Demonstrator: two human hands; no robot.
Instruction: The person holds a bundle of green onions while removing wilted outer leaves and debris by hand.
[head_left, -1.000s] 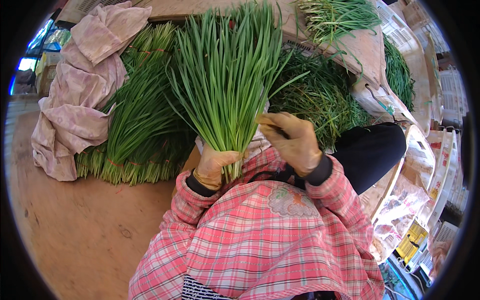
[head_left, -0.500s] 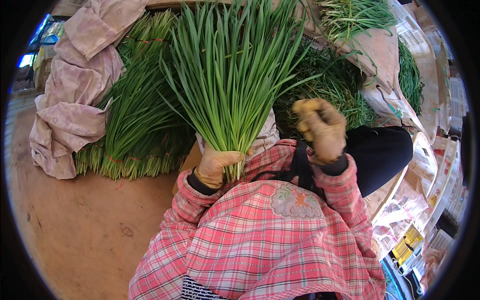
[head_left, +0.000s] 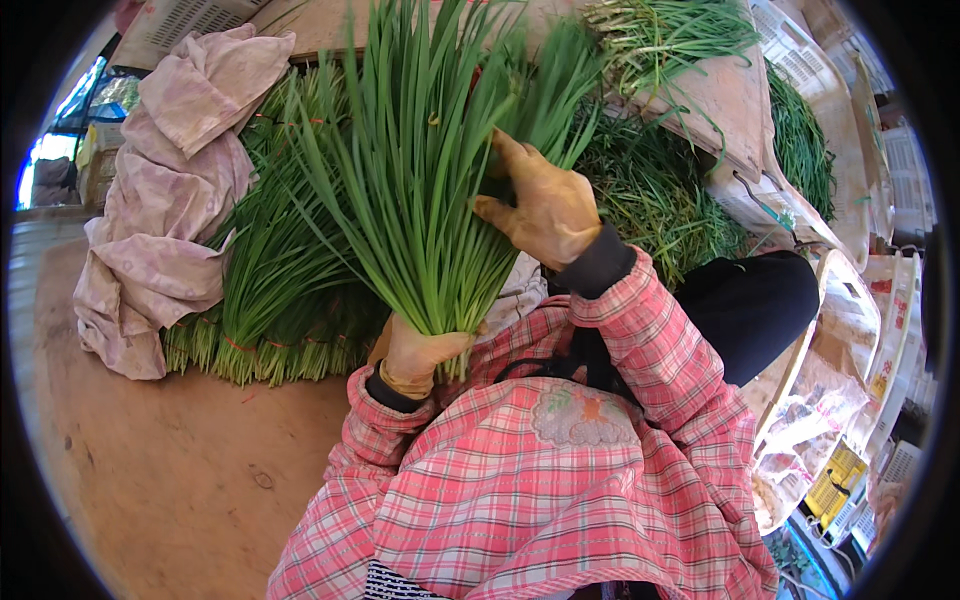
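A large bunch of garlic chives [head_left: 425, 190] fans upward in front of me, its pale stem ends low and its long green leaves spread wide. My left hand [head_left: 424, 356], in a tan glove, is closed round the stems near the bottom. At the right side of the leaves is my right hand [head_left: 545, 208], also gloved, with thumb and forefinger apart against the blades. Its other fingers are partly hidden. To the left lie several chive bundles [head_left: 285, 250] tied with red bands, stem ends toward me.
A crumpled pale cloth [head_left: 160, 240] lies along the bundles on the brown wooden board [head_left: 180, 460]. Loose greens [head_left: 650, 190] are heaped behind my right arm. More chives [head_left: 675, 40] rest on a board at the back right. White plastic crates [head_left: 850, 340] stand at the right.
My right hand has moved left and up from beside the bunch to its leaves, its fingers now spreading. My left hand keeps its grip on the stems. Some leaves at the right are blurred by motion.
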